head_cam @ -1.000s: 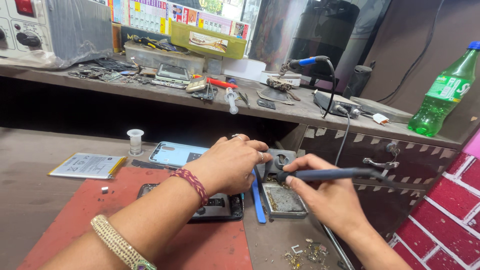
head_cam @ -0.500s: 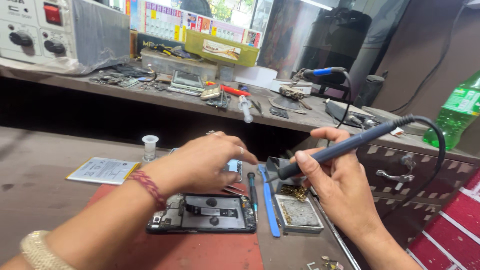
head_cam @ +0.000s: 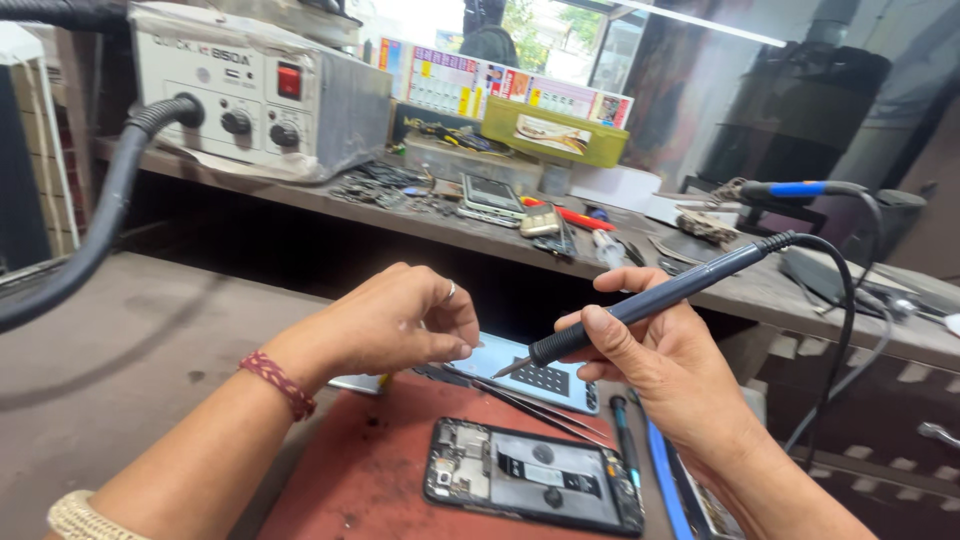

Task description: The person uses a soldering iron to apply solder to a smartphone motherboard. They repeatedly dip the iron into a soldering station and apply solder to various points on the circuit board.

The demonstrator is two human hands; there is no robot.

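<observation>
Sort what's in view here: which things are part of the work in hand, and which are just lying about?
In use:
- right hand holding the soldering iron
- left hand, fingers pinched by the tweezers
- opened phone on the red mat

Lying about:
- grey rework station on the shelf
- yellow-green box
- red-handled screwdriver
- blue pry tool

- right hand (head_cam: 668, 378) grips soldering iron (head_cam: 650, 300), tip pointing toward left hand (head_cam: 385, 325);
- opened phone (head_cam: 532, 476) lies on red mat (head_cam: 370, 480), tweezers (head_cam: 530, 405) beside
</observation>
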